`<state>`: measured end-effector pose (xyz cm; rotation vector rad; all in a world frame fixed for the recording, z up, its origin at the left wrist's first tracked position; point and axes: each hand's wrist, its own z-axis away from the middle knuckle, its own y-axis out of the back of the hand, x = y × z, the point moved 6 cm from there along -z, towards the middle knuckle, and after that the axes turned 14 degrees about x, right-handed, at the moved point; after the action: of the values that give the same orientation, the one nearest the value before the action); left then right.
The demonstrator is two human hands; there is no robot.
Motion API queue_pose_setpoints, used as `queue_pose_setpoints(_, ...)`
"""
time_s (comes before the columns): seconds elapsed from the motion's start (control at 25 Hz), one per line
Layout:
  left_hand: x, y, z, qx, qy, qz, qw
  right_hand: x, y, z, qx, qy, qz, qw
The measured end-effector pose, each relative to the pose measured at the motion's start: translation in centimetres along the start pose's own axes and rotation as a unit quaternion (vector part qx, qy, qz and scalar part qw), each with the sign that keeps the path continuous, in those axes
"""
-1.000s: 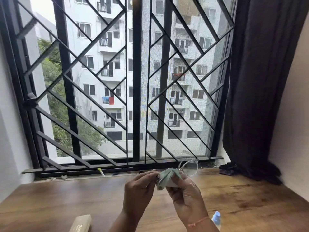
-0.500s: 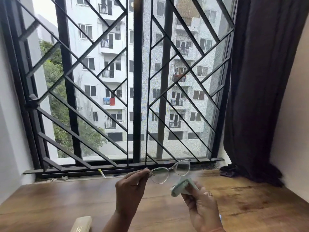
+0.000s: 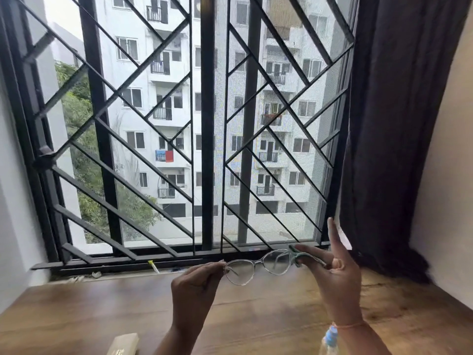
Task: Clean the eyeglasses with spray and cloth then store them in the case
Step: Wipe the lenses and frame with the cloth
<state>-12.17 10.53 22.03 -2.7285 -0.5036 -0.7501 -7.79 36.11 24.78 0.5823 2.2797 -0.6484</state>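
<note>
Clear-framed eyeglasses hang in the air above the wooden desk, held level. My left hand pinches their left end between thumb and fingers. My right hand pinches a small green cloth against the right end of the frame, with its index finger pointing up. A beige glasses case lies on the desk at the bottom edge, left of my left arm. A spray bottle with a blue top stands partly behind my right wrist.
A black window grille runs along the far edge of the desk. A dark curtain hangs at the right, bunched on the desk corner. White walls close both sides. A small yellow-tipped item lies on the sill.
My right hand took the cloth off the left lens, dropped away, then rose to the right end of the frame. My left hand now holds the glasses level.
</note>
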Motion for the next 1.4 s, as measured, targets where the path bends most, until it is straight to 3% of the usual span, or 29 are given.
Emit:
queue_pose_setpoints(0.4, -0.4, 0.5, 0.1, 0.010, 0.028, 0.034, 0.999, -1.0, -0.4, 0.3, -0.089, 0.117, 0.058, 0.987)
queue_pose_setpoints(0.52, -0.6, 0.4, 0.2, 0.014, 0.042, 0.044, 0.998, -0.9, -0.5, 0.2, -0.096, 0.107, 0.042, 0.989)
queue_pose_setpoints(0.68, -1.3, -0.3, 0.4, -0.058, 0.046, -0.026, 0.997, -1.3, -0.5, 0.0, -0.113, 0.107, 0.065, 0.986)
queue_pose_setpoints(0.84, -3.2, -1.5, 0.9, -0.228, 0.064, -0.166, 0.957, -1.7, -2.0, 0.6, -0.179, 0.172, 0.206, 0.946)
queue_pose_setpoints(0.92, -2.3, -1.6, 0.4, -0.211, 0.039, -0.214, 0.953, -1.7, -2.7, 1.0, -0.208, 0.211, 0.252, 0.921)
queue_pose_setpoints(1.0, 0.5, -1.8, -0.3, -0.163, 0.013, -0.183, 0.969, -1.6, -3.0, 1.6, -0.222, 0.250, 0.275, 0.901)
queue_pose_setpoints(1.08, 3.7, -3.4, 0.0, -0.203, 0.001, -0.144, 0.969, -1.7, -3.4, 2.1, -0.233, 0.269, 0.293, 0.887)
queue_pose_setpoints(1.24, 5.5, -5.7, 1.4, -0.245, -0.030, -0.153, 0.957, -2.2, -4.4, 3.1, -0.236, 0.275, 0.316, 0.877)
queue_pose_setpoints(1.4, 4.8, -6.0, 1.7, -0.223, -0.040, -0.148, 0.963, -2.6, -4.5, 3.4, -0.231, 0.269, 0.325, 0.877)
